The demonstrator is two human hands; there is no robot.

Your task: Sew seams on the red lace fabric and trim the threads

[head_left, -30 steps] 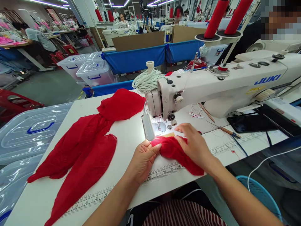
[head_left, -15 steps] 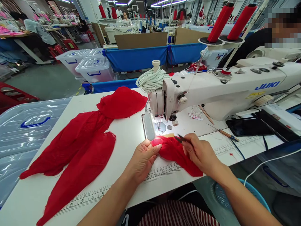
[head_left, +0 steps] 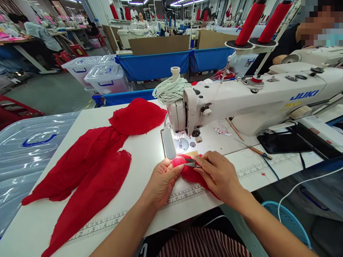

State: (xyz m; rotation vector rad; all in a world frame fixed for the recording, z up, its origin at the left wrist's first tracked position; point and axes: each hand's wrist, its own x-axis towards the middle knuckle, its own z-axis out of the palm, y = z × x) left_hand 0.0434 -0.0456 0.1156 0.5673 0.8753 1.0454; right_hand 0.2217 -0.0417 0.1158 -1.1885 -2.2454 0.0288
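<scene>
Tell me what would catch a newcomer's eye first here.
The large red fabric spread across the left of the table stands out first. Then come two red thread spools, above the white sewing machine at upper right. Front and center, the left hand pinches a smaller red piece while the right hand holds snips over it.

This place is a sewing workshop, it seems of the factory kind: a sewing machine [head_left: 249, 98] with the name JUKI stands on a white tabletop [head_left: 146, 157], which carries a printed ruler [head_left: 186, 195], and red cloth [head_left: 93, 157] lies beside it. Over the machine rise two thread cones [head_left: 250, 25] (also red). Behind, there are further machines [head_left: 125, 39] and some workers [head_left: 44, 37], under long ceiling lamps [head_left: 193, 3]
</scene>
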